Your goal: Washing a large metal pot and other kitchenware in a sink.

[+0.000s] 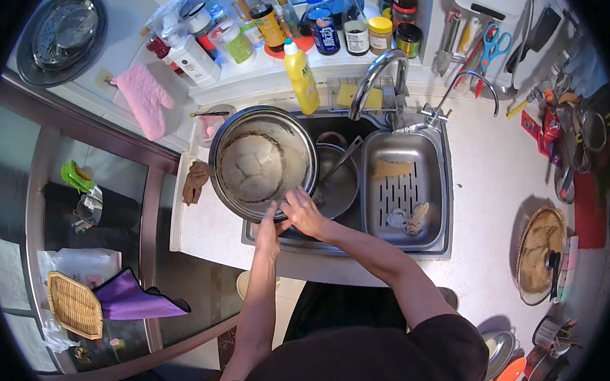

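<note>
A large round metal pan (257, 162), pale and wet-looking inside with a brown ring of residue, is tilted over the counter and the left edge of the sink. My left hand (269, 230) grips its lower rim, the fingers hidden beneath. Close beside it, my right hand (301, 211) touches the same rim at the lower right; whether it holds anything small cannot be told. Behind the pan, a smaller metal pot (347, 190) stands in the left sink basin with a metal utensil (344, 159) leaning in it.
Right of the pot is a slotted steel drain tray (430, 161) with cloths. The tap (367, 85) arches behind. A yellow detergent bottle (301, 79) stands at the sink's back edge. A brown cloth (195, 182) lies left of the pan; a glass-lidded basket (539, 254) is far right.
</note>
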A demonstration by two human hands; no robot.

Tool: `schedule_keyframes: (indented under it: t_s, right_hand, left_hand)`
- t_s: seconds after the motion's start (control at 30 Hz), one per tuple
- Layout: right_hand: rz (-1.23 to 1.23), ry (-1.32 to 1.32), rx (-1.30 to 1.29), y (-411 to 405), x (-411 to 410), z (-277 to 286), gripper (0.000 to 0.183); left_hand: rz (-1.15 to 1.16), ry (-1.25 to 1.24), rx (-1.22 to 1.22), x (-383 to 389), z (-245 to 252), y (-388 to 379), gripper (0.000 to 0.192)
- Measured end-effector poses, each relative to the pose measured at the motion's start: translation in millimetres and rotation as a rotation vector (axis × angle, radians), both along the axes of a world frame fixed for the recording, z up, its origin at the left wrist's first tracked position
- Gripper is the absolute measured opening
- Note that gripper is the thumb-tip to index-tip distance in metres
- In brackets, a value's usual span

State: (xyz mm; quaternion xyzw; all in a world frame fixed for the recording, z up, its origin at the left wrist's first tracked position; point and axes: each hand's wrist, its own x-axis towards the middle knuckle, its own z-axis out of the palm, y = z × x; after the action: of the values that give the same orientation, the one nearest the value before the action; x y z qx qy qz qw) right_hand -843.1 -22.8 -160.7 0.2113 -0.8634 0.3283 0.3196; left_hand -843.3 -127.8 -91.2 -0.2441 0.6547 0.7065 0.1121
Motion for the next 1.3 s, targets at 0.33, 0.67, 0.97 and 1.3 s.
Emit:
schedule_keyframes:
  t_s: [0.33, 0.67, 0.97, 1.3]
  right_hand:
    - [-0.139, 0.006, 0.338, 41, -29, -10, 0.018]
    - [-0.032, 0.211, 0.184, 41, -37, -12, 0.008]
    - [0.01, 0.17, -0.046, -3, -16, -1, 0.013]
    - [-0.037, -0.208, -0.021, -12, -10, -11, 0.042]
  left_hand:
    - [0.043, 0.075, -0.199, -29, 11, -18, 0.033]
    - [-0.265, 0.075, -0.428, -75, 59, -49, 0.029]
    - [-0.051, 0.012, 0.091, -28, 9, -21, 0.018]
    - [0.038, 0.135, -0.136, -31, 13, -14, 0.027]
